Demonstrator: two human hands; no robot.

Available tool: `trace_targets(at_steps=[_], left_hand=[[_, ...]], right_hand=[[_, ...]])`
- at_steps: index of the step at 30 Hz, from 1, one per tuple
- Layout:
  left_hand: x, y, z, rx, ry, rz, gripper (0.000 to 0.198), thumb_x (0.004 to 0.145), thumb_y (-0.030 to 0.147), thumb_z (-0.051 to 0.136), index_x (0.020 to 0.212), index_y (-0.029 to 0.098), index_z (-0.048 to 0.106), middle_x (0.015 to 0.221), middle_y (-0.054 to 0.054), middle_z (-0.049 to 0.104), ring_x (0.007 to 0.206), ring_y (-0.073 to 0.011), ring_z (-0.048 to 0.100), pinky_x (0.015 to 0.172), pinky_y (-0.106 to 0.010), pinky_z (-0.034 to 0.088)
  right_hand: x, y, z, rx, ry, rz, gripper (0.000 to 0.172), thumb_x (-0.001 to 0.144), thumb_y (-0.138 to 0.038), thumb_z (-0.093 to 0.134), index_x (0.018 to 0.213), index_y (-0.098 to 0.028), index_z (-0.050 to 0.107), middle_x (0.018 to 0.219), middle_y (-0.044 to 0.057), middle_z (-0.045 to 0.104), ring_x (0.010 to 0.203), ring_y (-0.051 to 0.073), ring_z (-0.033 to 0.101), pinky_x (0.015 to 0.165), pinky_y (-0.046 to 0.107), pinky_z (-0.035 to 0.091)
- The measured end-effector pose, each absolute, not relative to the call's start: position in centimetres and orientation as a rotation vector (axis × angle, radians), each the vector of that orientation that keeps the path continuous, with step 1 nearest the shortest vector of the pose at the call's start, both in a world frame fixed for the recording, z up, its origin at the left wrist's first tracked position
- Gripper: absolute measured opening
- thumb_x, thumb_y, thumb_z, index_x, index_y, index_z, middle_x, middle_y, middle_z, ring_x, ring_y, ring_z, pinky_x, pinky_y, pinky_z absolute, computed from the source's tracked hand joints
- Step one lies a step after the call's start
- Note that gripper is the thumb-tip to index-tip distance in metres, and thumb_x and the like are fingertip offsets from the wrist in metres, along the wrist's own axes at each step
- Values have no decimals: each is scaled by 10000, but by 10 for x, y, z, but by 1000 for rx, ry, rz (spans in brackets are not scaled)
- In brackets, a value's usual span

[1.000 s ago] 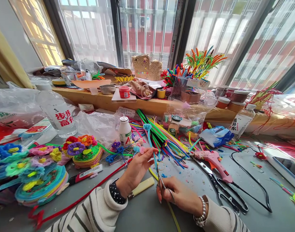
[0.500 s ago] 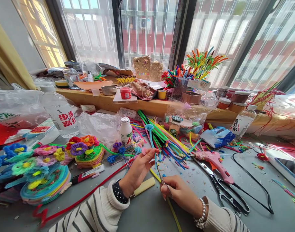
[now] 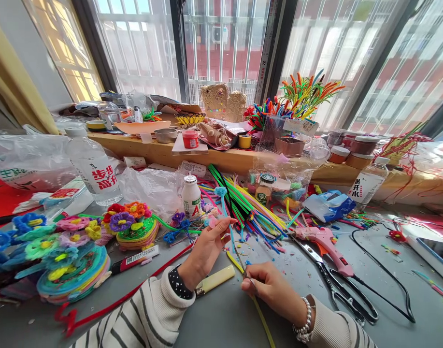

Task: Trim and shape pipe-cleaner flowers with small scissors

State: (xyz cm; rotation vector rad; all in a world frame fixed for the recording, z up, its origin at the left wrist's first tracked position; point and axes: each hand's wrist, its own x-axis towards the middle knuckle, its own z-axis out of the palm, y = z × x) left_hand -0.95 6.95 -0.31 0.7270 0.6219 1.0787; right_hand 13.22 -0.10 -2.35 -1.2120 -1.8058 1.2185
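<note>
Compared with a second ago, the small scissors (image 3: pixel 240 259) look different: their blades stood visibly apart then, and now they show as one thin line, so nearly closed or edge-on, can't tell which. The whole view has slid a bit too.

The left hand (image 3: pixel 206 249) has thumb and index fingers pinched together on a fuzzy blue pipe cleaner (image 3: pixel 223 202), which sits up in front of a bundle of pipe cleaners (image 3: pixel 239 205), curled blob on top, short tail poking out below. The right hand (image 3: pixel 275 290) is curled snugly round the thin metal scissors, covering most of the handles.

A soft yellow strip (image 3: pixel 264 321) runs out under that right hand, and a smooth cream lighter (image 3: pixel 218 279) lies just beside the left cuff. Right side's crowded: glossy pink glue gun (image 3: pixel 324 241), then chunky black-handled shears (image 3: pixel 328 275). Over left there's a layered disc (image 3: pixel 92 275) topped with fuzzy flowers (image 3: pixel 74 238), plus fluffy scraps littering the grey surface (image 3: pixel 214 321).
</note>
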Motion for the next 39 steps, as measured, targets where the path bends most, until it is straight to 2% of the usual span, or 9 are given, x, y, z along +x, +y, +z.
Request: trace_targets(at_steps=[5,12,19,26,31,39], left_hand=[[-10,70,-3,685,626,1100,105,651,246,610,685,155,651,648,27,571,611,-67,469,579,-195,344],[-8,67,-5,672,614,1059,106,654,254,608,666,158,649,619,16,564,607,-77,461,587,-202,350],[-6,63,-7,794,601,990,114,676,263,588,679,165,647,736,3,554,699,-92,440,646,-210,352],[-5,62,-5,843,635,981,122,661,285,599,675,179,657,726,-9,546,732,-117,430,672,-225,343],[-5,63,-5,823,651,1039,106,648,272,612,673,182,661,744,-13,572,764,-124,439,673,-218,335],[-7,65,-4,728,641,1068,111,632,276,623,659,173,655,711,1,581,679,-103,456,629,-215,336]], right_hand=[[132,-1,-22,-1263,-1784,1169,537,643,-647,424,428,-161,345,410,-48,296,415,68,266,414,204,213],[135,-2,-17,-1069,-1861,1280,605,653,-723,233,563,-157,426,510,-26,362,471,89,319,439,208,249],[135,-3,-13,-1040,-1962,1285,609,653,-727,212,588,-165,438,531,-19,386,488,102,356,460,220,275],[134,-4,-18,-1100,-1873,1304,586,651,-710,285,539,-153,427,498,-23,387,466,87,329,438,208,251],[132,-3,-20,-1229,-1787,1244,571,620,-705,354,449,-160,351,429,-39,332,426,72,287,412,205,218],[131,-2,-23,-1258,-1756,1214,553,630,-676,396,422,-168,328,413,-48,294,409,67,254,401,204,210]])
